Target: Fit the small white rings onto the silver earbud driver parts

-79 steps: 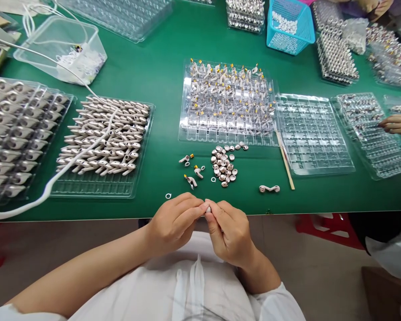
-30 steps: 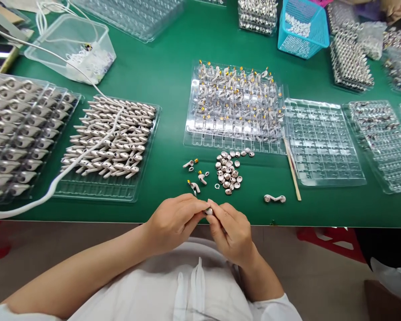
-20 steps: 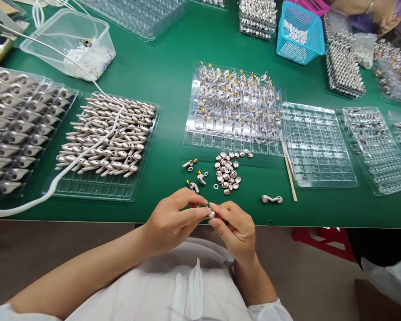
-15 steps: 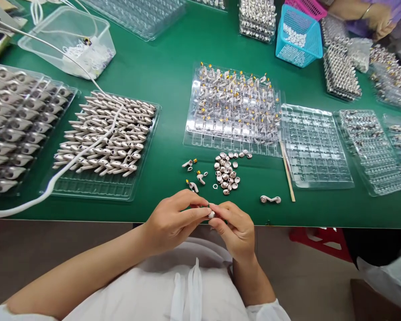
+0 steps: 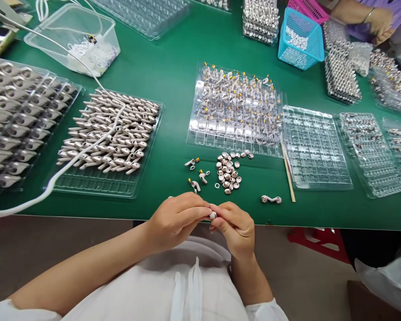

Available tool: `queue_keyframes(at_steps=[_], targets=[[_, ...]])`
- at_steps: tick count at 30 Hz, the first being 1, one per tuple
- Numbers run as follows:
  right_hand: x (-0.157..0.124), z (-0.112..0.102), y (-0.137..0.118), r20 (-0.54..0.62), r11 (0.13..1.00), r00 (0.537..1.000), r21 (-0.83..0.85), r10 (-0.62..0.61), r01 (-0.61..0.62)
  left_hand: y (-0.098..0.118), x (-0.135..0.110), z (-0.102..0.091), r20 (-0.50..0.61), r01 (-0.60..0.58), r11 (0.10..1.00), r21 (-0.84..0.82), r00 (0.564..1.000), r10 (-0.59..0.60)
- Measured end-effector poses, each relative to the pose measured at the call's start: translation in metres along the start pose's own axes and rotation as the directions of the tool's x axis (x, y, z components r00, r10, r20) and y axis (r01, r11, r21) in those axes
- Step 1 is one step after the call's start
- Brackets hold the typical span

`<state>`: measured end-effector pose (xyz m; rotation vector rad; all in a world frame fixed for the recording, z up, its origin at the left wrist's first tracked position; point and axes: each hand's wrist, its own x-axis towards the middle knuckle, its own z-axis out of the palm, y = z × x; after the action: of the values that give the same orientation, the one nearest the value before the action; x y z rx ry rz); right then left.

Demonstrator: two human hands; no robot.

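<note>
Between my fingertips, just over the table's front edge, is a small white earbud [image 5: 213, 215], mostly covered. My left hand [image 5: 178, 220] pinches it from the left with fingers together. From the right, my right hand [image 5: 234, 225] grips it between thumb and fingers. Beyond the hands lies a loose pile of round earbud caps [image 5: 227, 173]. Left of that pile are several earbud stems with orange tabs [image 5: 203, 176] and small white rings [image 5: 217, 185]. To the right, a pair of earbud pieces [image 5: 271, 199] lies end to end.
Clear trays hold earbud shells [image 5: 103, 133] on the left and tabbed stems [image 5: 239, 104] in the middle. A white cable [image 5: 76, 156] crosses the left tray. A wooden stick [image 5: 288, 174] lies beside a transparent tray [image 5: 317, 147]. At the far right, a co-worker's hand [image 5: 381, 24] is near a blue basket [image 5: 300, 40].
Both hands keep hold of the earbud, almost in place. My left fingers have closed in slightly more over it. The view has shifted slightly.
</note>
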<state>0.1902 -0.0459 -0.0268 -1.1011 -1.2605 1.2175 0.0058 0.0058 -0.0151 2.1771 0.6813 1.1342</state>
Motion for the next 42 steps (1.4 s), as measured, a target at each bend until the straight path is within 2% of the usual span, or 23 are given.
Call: queue_keyframes(at_steps=[9,15,19,24,31,42], targets=[[0.0,0.006,0.006,-0.012,0.945,0.984,0.28,0.178,-0.168,0.001,0.0,0.0,-0.026,0.003,1.0,-0.006,1.0,-0.003],[0.0,0.005,0.009,-0.01,0.934,0.972,0.28,0.234,-0.222,0.002,0.0,-0.001,-0.015,0.007,1.0,0.026,1.0,-0.007],[-0.002,0.003,0.01,0.023,0.945,0.978,0.257,0.206,-0.205,0.001,0.0,-0.003,-0.007,-0.037,0.996,0.083,0.999,0.037],[-0.004,0.003,0.013,0.004,0.962,0.986,0.216,0.168,-0.165,0.0,-0.003,-0.004,0.009,-0.062,0.985,0.159,0.998,0.061],[-0.004,0.006,0.012,-0.005,0.944,0.988,0.295,0.155,-0.147,0.0,-0.004,-0.006,0.017,-0.103,0.973,0.208,0.995,0.102],[-0.003,0.005,0.012,-0.027,0.952,0.989,0.276,0.148,-0.135,0.002,0.001,-0.01,0.06,-0.15,0.955,0.255,0.988,0.139]])
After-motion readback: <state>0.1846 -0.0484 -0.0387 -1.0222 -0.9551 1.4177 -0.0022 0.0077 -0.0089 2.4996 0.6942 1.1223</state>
